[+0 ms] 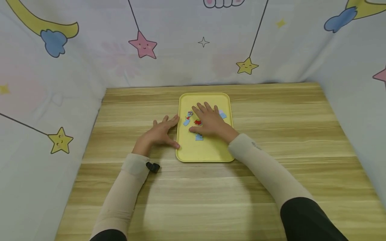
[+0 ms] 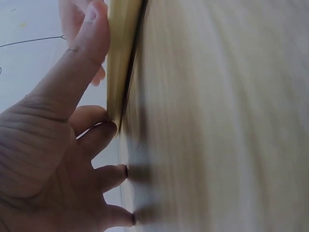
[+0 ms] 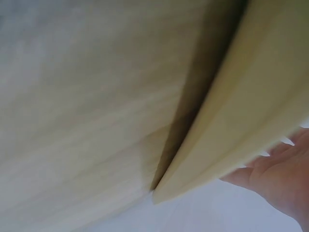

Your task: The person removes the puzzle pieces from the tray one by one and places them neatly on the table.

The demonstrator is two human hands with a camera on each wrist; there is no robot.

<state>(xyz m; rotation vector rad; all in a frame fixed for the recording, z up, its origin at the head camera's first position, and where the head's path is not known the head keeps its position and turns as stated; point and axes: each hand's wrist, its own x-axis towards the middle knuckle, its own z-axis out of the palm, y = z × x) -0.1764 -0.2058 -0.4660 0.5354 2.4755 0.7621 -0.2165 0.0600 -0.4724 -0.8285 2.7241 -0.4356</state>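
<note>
My left hand (image 1: 159,133): fingers (image 1: 172,122) released, touching tray (image 1: 196,153), likely bracing it | my right hand (image 1: 209,122): released, spread over cutouts (image 1: 186,122), contact underneath hidden

Right up close now, the outer wall of a pale yellow, smooth-sided tray (image 3: 231,125) slants across the view, narrowing to a tip at its far end. Tight along the tray's base runs a dark, soft-edged shadow (image 3: 193,106), and alongside the tray stretches a pale wood-grained tabletop (image 3: 87,111), its grain smeared by blur. Past the tray's far tip, a plain whitish surface (image 3: 193,217). And there, over the tray's rim, a bare hand (image 3: 280,183), fingers side by side, their ends hidden behind that rim, so contact can't be made out!
</note>
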